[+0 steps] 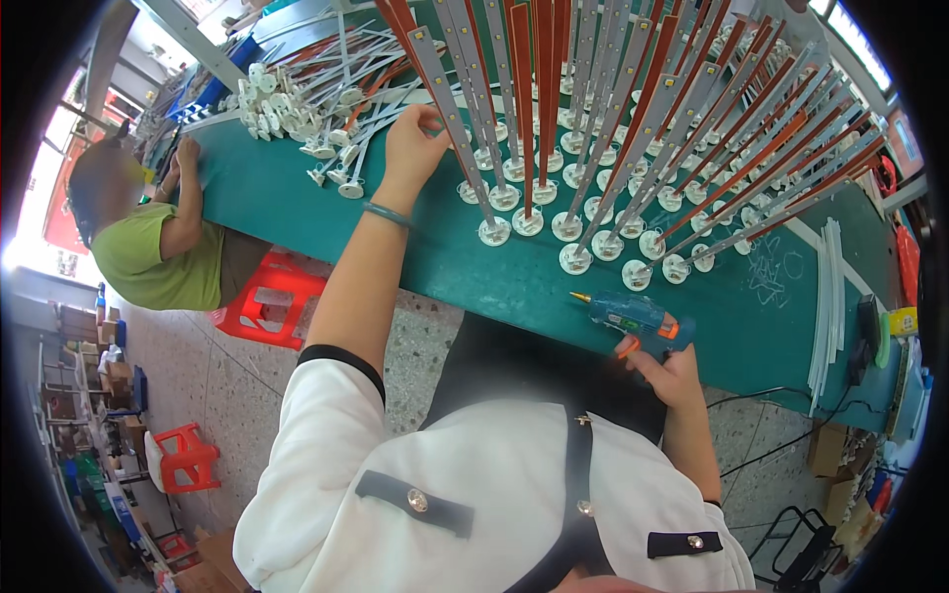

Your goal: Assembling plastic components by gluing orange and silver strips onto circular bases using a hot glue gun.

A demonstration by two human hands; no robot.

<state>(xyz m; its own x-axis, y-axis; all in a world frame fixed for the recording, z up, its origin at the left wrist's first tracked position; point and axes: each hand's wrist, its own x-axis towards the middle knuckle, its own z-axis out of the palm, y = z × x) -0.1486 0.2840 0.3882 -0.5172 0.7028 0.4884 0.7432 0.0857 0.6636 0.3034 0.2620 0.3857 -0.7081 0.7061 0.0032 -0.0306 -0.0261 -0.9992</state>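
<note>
My right hand (674, 374) grips a blue glue gun (633, 318) with orange parts, a finger at its orange trigger. Its brass nozzle points left over the table. My left hand (411, 148) is at the left edge of a dense group of upright LED light strips (450, 114), its fingers curled beside the outermost ones. What those fingers hold, if anything, is hidden. Each strip, grey-white or orange-brown, rises from a round white base (494, 231). Left of that hand lies a heap of similar strips with white bases (267, 104).
The green table (455, 272) carries clear tangled bits (776, 272) and long white strips (828, 296) at the right. A black cord (781, 450) hangs off the right edge. At the left, a person in a green shirt (148, 252) sits on a red stool (272, 296).
</note>
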